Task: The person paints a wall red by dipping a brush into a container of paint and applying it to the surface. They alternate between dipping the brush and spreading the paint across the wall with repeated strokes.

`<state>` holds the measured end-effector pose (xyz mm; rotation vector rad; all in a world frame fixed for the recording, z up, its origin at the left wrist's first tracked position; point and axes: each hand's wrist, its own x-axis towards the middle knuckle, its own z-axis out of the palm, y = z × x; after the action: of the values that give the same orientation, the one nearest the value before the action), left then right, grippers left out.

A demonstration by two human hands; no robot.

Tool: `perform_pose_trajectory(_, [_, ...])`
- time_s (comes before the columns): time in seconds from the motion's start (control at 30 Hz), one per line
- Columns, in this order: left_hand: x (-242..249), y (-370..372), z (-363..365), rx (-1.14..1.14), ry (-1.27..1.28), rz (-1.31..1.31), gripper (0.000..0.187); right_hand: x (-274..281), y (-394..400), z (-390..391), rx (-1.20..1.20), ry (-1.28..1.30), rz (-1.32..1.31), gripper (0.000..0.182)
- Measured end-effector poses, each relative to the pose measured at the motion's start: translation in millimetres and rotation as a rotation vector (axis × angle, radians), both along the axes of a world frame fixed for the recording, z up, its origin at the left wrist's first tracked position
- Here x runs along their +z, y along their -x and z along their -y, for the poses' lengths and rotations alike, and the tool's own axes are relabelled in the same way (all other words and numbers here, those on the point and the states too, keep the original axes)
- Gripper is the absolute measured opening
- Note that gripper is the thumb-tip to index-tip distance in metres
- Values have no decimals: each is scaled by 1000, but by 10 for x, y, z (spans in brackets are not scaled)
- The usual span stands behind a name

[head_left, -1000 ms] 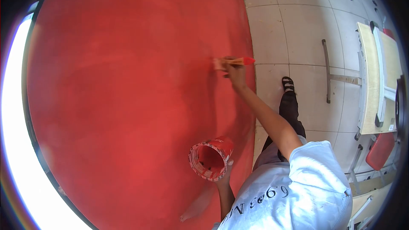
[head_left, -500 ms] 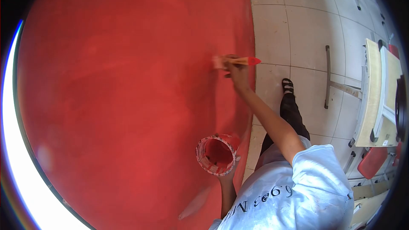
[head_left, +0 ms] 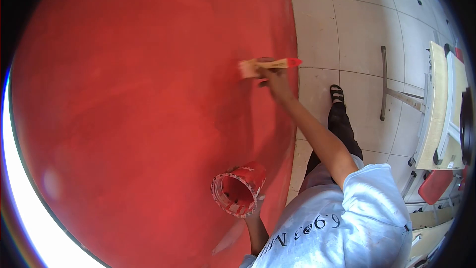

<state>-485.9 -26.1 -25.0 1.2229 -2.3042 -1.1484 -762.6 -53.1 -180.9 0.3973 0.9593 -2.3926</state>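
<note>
My right hand (head_left: 270, 73) is closed around the wooden handle of a wide paintbrush (head_left: 277, 63) with a red tip. The brush's pale, red-stained bristles meet the red painted wall (head_left: 148, 94), or come very near it. My left hand (head_left: 254, 212) supports a red paint bucket (head_left: 255, 175) from below and behind, its fingers mostly hidden. The bucket is tilted, its mouth facing the camera; paint is smeared round the rim and inside.
Beside the wall runs a tiled floor (head_left: 362, 30), with my sandalled foot (head_left: 336, 93) on it. Pale tabletops (head_left: 430, 114) and metal legs stand at the right, near a red seat (head_left: 435, 186). A bright white area lies along the far left.
The brush has shifted left and slightly up across the wall, now at a slight slant. The bucket has moved left and tipped, showing more of its outer side.
</note>
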Motion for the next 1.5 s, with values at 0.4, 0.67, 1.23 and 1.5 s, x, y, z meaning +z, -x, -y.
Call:
perform_pose_trajectory(0.4, [-10,-25,-21,-12,-31,25,90,656,286,-158,-25,177,-102,20])
perform_pose_trajectory(0.67, [-18,-31,-70,-26,-46,16,90,-998,286,77,-156,-380,-99,24])
perform_pose_trajectory(1.23, [23,-82,-205,63,-52,71,93,-706,376,117,-56,-81,181,26])
perform_pose_trajectory(1.5, [-37,33,-149,-17,-54,53,92,-1199,346,318,-448,-700,-417,8])
